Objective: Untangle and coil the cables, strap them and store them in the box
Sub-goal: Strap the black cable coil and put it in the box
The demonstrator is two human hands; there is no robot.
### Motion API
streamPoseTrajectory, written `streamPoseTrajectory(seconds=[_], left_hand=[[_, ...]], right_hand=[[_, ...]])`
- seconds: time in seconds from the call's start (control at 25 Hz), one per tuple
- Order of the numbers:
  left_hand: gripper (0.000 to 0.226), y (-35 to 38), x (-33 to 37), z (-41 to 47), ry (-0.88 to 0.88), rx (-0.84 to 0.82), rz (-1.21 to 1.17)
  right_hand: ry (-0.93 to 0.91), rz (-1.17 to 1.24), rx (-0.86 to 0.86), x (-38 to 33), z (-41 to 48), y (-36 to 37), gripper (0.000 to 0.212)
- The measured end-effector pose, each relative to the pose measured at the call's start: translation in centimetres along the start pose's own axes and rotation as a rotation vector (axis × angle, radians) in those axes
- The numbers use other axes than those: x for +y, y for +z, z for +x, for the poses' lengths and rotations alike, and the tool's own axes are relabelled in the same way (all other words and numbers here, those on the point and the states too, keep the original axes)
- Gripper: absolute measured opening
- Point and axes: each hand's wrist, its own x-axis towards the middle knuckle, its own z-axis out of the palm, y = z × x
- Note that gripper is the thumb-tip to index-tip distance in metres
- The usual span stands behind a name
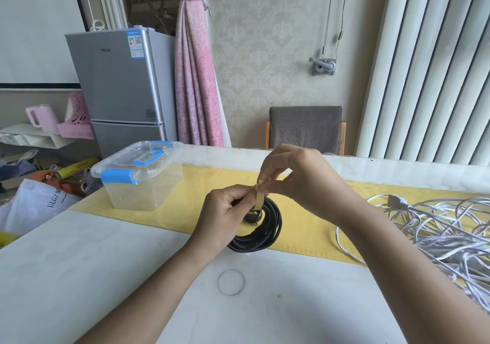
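Nearest the lens, a thin dark ring (pixel 218 282), possibly an elastic band, lies flat on the pale, glossy table (pixel 106 264) at lower centre.

Step in hand: strapping.
- Black cable (pixel 267 235) is already wound into a round, multi-turn coil at frame centre. It stands tilted, lower edge on the table at the border of the yellow cloth (pixel 185 211). The jacket looks smooth and rubbery.
- Left hand (pixel 222 216) grips the coil's upper left, fingers curled round the bundle.
- Right hand (pixel 299 176) pinches the free end of a flat tan strap (pixel 258 197) between thumb and fingertips. The strap runs down over the turns; its fastening type cannot be told.

Next move, as I judge it: pull the tail snug without spreading the turns, then close it on itself.

Clear plastic box (pixel 143 192), left of centre, has its lid on and blue latches, so it likely needs opening before storage. White cables (pixel 437 232) at right remain a loose, thin tangle, not yet coiled.
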Motion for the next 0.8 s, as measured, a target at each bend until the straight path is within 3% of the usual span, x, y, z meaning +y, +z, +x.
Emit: streamPoseTrajectory(seconds=[0.16, 0.32, 0.52, 0.72, 0.8], left_hand=[[0.019, 0.0, -0.9, 0.1, 0.096, -0.026, 0.043], [0.018, 0.0, -0.8, 0.1, 0.102, -0.023, 0.017], [0.036, 0.4, 0.1, -0.3, 0.089, -0.015, 0.019], [0.021, 0.3, 0.4, -0.2, 0.101, 0.028, -0.022], [0.027, 0.2, 0.4, -0.2, 0.113, 0.025, 0.004]], right_hand=[[0.080, 0.118, -0.044, 0.2, -0.1, -0.2, 0.015], [0.121, 0.308, -0.103, 0.7, 0.1, -0.7, 0.017], [0.105, 0.292, -0.049, 0.9, 0.1, -0.3, 0.017], [0.140, 0.411, -0.023, 1.3, 0.3, -0.4, 0.013], [0.137, 0.447, -0.039, 1.4, 0.3, -0.2, 0.011]])
